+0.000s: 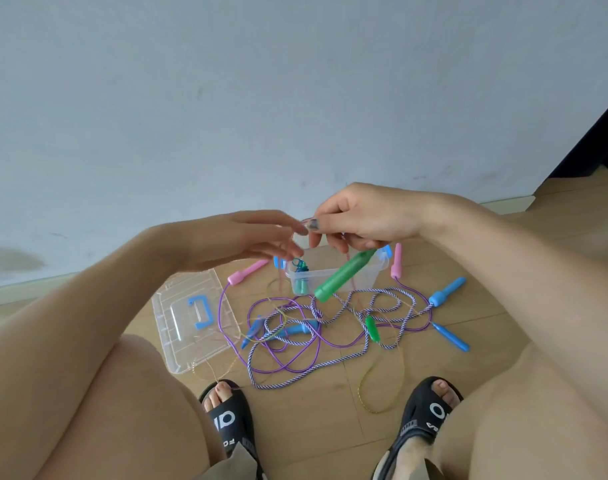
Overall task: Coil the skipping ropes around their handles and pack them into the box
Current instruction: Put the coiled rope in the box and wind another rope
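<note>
My right hand [361, 220] pinches a thin pinkish rope from which a green handle [344, 279] hangs tilted above the clear plastic box [361, 277]. My left hand [247, 237] is beside it with fingers spread, touching the same thin rope at the fingertips. Inside the box lies a coiled teal rope [299, 278]. On the floor a tangle of purple and striped ropes [306, 337] spreads out, with pink handles [247, 271] [396, 262], blue handles [446, 295] [451, 337] [299, 330] and a second green handle [372, 328].
The clear box lid [191, 323] with a blue grip lies on the wooden floor at the left. My feet in black sandals [229, 420] [427, 414] stand near the ropes. A grey wall [226, 98] rises just behind the box.
</note>
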A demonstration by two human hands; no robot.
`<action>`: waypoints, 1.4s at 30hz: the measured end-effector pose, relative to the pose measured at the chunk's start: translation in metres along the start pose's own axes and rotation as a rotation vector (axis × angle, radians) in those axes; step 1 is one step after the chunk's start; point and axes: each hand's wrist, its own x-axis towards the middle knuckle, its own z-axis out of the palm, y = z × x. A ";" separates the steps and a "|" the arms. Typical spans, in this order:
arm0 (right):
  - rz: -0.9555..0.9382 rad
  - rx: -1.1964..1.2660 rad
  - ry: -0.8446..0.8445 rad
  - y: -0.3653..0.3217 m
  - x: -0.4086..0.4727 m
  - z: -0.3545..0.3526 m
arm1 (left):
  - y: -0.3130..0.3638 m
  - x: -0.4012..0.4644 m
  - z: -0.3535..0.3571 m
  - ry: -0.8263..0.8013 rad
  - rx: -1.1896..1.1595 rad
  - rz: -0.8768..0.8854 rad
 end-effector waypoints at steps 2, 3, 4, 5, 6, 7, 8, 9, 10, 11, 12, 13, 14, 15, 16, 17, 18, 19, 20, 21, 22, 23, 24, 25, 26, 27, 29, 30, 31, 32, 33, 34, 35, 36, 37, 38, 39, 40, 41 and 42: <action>-0.010 0.012 0.007 -0.002 -0.001 0.000 | 0.007 0.004 0.007 0.027 0.051 0.091; -0.011 0.022 0.011 -0.002 -0.003 0.000 | 0.010 0.004 0.008 0.048 0.055 0.109; -0.010 0.029 0.014 -0.001 -0.004 0.000 | 0.011 0.003 0.007 0.072 0.044 0.111; -0.005 0.029 0.014 -0.001 -0.006 0.000 | 0.012 0.001 0.004 0.091 0.037 0.105; 0.004 0.021 0.010 -0.001 -0.007 -0.001 | 0.012 0.000 0.002 0.104 0.035 0.101; 0.015 0.009 0.002 -0.001 -0.008 -0.001 | 0.011 -0.002 -0.001 0.113 0.033 0.099; 0.024 -0.003 -0.007 0.000 -0.008 -0.001 | 0.010 -0.002 -0.002 0.123 0.022 0.099; 0.030 -0.011 -0.014 0.000 -0.008 -0.001 | 0.009 -0.003 -0.004 0.137 0.006 0.096; 0.034 -0.017 -0.018 0.001 -0.007 0.000 | 0.008 -0.004 -0.004 0.154 -0.011 0.093; 0.037 -0.020 -0.022 0.001 -0.006 0.000 | 0.007 -0.004 -0.005 0.167 -0.020 0.095; 0.040 -0.021 -0.027 0.001 -0.006 0.000 | 0.006 -0.005 -0.006 0.173 -0.017 0.102; 0.042 -0.021 -0.033 0.001 -0.007 0.000 | 0.005 -0.006 -0.007 0.175 0.004 0.111; 0.048 -0.017 -0.039 0.000 -0.008 0.000 | 0.003 -0.006 -0.008 0.177 0.034 0.120; 0.060 -0.008 -0.047 -0.001 -0.010 0.000 | 0.002 -0.006 -0.010 0.183 0.070 0.128; 0.075 0.004 -0.055 -0.002 -0.011 -0.001 | 0.001 -0.006 -0.011 0.192 0.104 0.136; 0.085 0.014 -0.063 -0.003 -0.011 -0.002 | 0.000 -0.006 -0.013 0.200 0.125 0.141; 0.085 0.016 -0.068 -0.002 -0.011 -0.002 | 0.000 -0.006 -0.014 0.206 0.130 0.141; 0.076 0.011 -0.069 -0.002 -0.011 -0.002 | 0.000 -0.006 -0.014 0.208 0.128 0.138; 0.064 0.006 -0.067 0.000 -0.009 -0.002 | 0.000 -0.006 -0.015 0.205 0.134 0.134; 0.056 0.002 -0.064 0.001 -0.008 -0.002 | 0.000 -0.006 -0.015 0.201 0.154 0.129; 0.056 0.001 -0.064 0.002 -0.007 -0.002 | -0.001 -0.006 -0.016 0.193 0.181 0.120; 0.060 0.000 -0.068 0.003 -0.006 -0.002 | -0.002 -0.006 -0.018 0.184 0.212 0.111; 0.066 -0.004 -0.074 0.004 -0.006 -0.002 | -0.005 -0.005 -0.021 0.180 0.249 0.101; 0.074 -0.013 -0.081 0.005 -0.007 -0.002 | -0.007 -0.005 -0.025 0.192 0.297 0.085; 0.086 -0.024 -0.086 0.006 -0.007 -0.002 | -0.011 -0.005 -0.031 0.225 0.361 0.062; 0.099 -0.035 -0.091 0.008 -0.008 -0.003 | -0.016 -0.006 -0.037 0.272 0.436 0.027; 0.135 -0.048 -0.103 0.012 -0.010 -0.005 | -0.027 -0.009 -0.048 0.346 0.586 -0.070; 0.153 -0.051 -0.107 0.014 -0.011 -0.007 | -0.034 -0.010 -0.053 0.355 0.654 -0.132; 0.168 -0.054 -0.107 0.017 -0.012 -0.009 | -0.041 -0.011 -0.057 0.355 0.717 -0.203; 0.182 -0.058 -0.106 0.019 -0.012 -0.010 | -0.048 -0.012 -0.062 0.353 0.773 -0.280; 0.196 -0.060 -0.105 0.020 -0.013 -0.012 | -0.056 -0.012 -0.068 0.357 0.824 -0.357; 0.208 -0.063 -0.105 0.022 -0.013 -0.013 | -0.063 -0.013 -0.073 0.359 0.877 -0.432; 0.221 -0.071 -0.104 0.023 -0.015 -0.014 | -0.068 -0.013 -0.078 0.357 0.933 -0.499; 0.233 -0.083 -0.099 0.024 -0.016 -0.016 | -0.073 -0.014 -0.082 0.359 0.974 -0.556; 0.241 -0.091 -0.093 0.024 -0.017 -0.017 | -0.076 -0.014 -0.084 0.367 0.998 -0.596; 0.243 -0.087 -0.085 0.024 -0.018 -0.019 | -0.079 -0.014 -0.086 0.377 1.003 -0.621; 0.238 -0.068 -0.071 0.023 -0.019 -0.019 | -0.080 -0.014 -0.086 0.386 1.005 -0.628; 0.226 -0.031 -0.048 0.021 -0.019 -0.019 | -0.080 -0.012 -0.085 0.392 0.988 -0.615; 0.208 0.025 -0.016 0.019 -0.018 -0.018 | -0.077 -0.010 -0.082 0.393 0.936 -0.585; 0.188 0.097 0.020 0.016 -0.017 -0.016 | -0.072 -0.007 -0.076 0.388 0.852 -0.542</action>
